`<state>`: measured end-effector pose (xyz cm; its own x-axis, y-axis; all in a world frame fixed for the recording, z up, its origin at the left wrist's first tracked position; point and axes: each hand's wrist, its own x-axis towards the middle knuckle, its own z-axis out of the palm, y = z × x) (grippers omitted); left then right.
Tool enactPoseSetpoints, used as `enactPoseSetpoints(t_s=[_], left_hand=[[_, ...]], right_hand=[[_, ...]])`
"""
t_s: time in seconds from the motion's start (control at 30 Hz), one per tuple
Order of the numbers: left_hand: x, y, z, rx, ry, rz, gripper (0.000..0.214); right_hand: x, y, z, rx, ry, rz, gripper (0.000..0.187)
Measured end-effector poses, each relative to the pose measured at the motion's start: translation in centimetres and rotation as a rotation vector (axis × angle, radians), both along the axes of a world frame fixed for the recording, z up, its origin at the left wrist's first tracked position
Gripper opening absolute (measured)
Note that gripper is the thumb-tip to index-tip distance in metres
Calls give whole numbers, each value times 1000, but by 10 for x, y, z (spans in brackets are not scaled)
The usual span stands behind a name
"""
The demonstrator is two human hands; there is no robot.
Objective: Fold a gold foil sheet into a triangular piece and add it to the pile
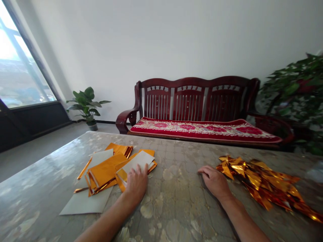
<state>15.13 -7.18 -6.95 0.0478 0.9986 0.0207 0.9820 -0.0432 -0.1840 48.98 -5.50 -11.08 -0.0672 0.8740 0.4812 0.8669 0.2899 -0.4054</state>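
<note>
My left hand point(137, 179) lies over the near right side of a paper heap, fingers stretched out and their tips touching a pale sheet point(137, 163). Under and beside that sheet are folded gold paper pieces point(107, 169), stacked loosely at several angles. A larger pale sheet point(87, 203) sticks out from beneath the heap toward me. My right hand point(215, 181) rests on the table with its fingers curled in, and nothing shows in it. Just right of it spreads a tangled pile of shiny gold foil strips point(254, 179).
The table point(174, 201) has a patterned, glossy cover. Beyond its far edge stands a dark red wooden bench point(188, 101) with a red floral seat cover point(202, 129). A potted plant point(87, 104) is at far left, and leafy greenery point(300, 90) at right.
</note>
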Motion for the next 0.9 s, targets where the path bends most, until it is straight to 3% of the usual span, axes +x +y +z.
enactPoseSetpoints(t_s=[0.1, 0.27, 0.4, 0.8, 0.9], left_hand=[[1, 5, -2, 24, -62, -11, 49], [-22, 13, 10, 40, -114, -41, 40], [-36, 15, 17, -41, -183, -16, 34], [-36, 21, 16, -97, -247, 3, 16], [-39, 21, 15, -73, -272, 2, 20]], right_hand=[[1, 1, -1, 4, -4, 3, 31], [0, 1, 0, -10, -14, 5, 31], [0, 0, 1, -18, -2, -1, 31], [-1, -1, 1, -23, -2, -17, 30], [-1, -1, 1, -37, -7, -21, 30]])
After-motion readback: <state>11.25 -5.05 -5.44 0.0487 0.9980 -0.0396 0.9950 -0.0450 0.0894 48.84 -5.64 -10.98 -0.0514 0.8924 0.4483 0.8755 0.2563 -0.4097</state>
